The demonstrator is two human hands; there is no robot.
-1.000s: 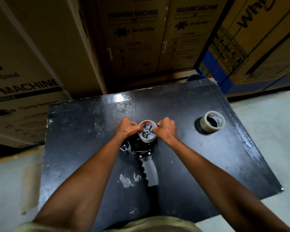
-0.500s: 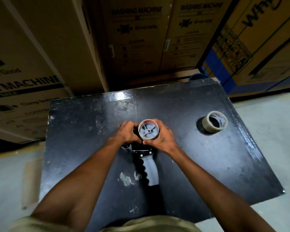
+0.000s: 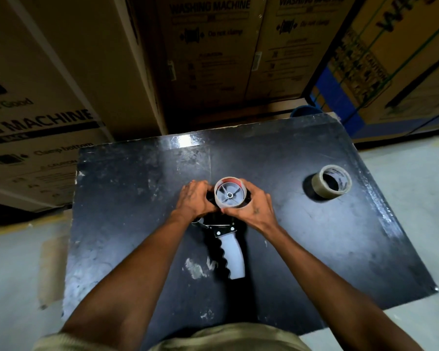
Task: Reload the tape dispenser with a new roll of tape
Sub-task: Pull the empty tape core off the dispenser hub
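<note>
A tape dispenser (image 3: pixel 228 249) with a grey ribbed handle lies on the black table (image 3: pixel 127 198), handle toward me. On its grey spoked hub sits a thin, nearly used-up tape roll (image 3: pixel 230 196). My right hand (image 3: pixel 254 211) wraps around the right and near side of that roll. My left hand (image 3: pixel 194 201) grips the dispenser's frame at the roll's left side. A fuller roll of tan tape (image 3: pixel 331 182) lies flat on the table's right part, apart from both hands.
Large cardboard washing-machine boxes (image 3: pixel 208 59) stand close behind and to the left of the table. A box with blue markings (image 3: pixel 390 72) stands at the back right. A blue rim (image 3: pixel 306 112) peeks over the table's far edge. Concrete floor (image 3: pixel 416 198) lies on both sides.
My right hand has slid from the roll's far right side to wrap under and around it. My left hand has closed in on the frame. The roll on the right has not moved.
</note>
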